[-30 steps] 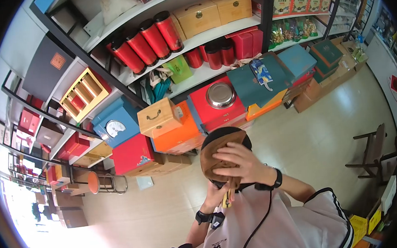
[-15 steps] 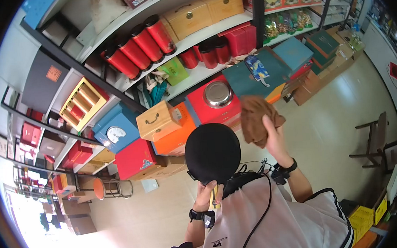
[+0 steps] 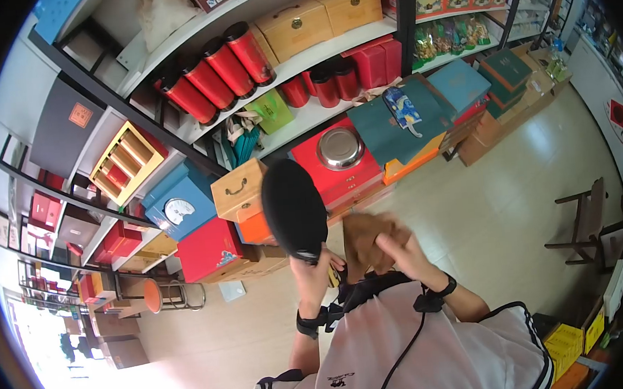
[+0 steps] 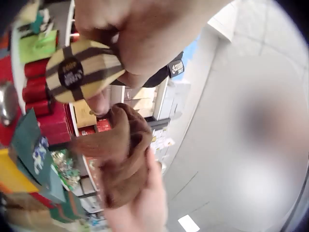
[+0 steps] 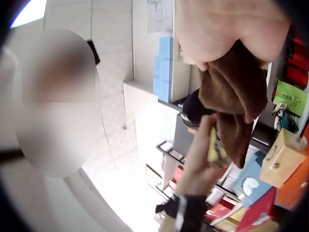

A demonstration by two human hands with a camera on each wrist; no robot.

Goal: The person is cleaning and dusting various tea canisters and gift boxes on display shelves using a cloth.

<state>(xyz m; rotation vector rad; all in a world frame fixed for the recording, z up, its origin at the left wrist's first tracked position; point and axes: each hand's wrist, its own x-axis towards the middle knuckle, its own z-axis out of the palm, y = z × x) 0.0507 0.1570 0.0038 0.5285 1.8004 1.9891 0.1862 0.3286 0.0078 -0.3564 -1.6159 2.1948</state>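
My left hand (image 3: 309, 278) grips a table tennis paddle (image 3: 294, 209) by its handle, its round black face raised in the head view. Pale and dark stripes run along the handle (image 4: 87, 72) in the left wrist view, its butt end towards that camera. To the right, close beside the paddle, my right hand (image 3: 406, 258) holds a crumpled brown cloth (image 3: 364, 243). The cloth hangs in loose folds from the fingers in the right wrist view, overlapping the left hand's side and part of the handle.
Beyond the hands stands a row of boxes, with a wooden case (image 3: 239, 191) and a steel bowl (image 3: 340, 148) on top. Shelves behind carry red canisters (image 3: 209, 79). A stool (image 3: 152, 295) is at left and a wooden chair (image 3: 581, 222) at right.
The cloth was over the paddle face, then swung out right and up; now it is back low near the chest. The paddle has turned and shifted left and up.
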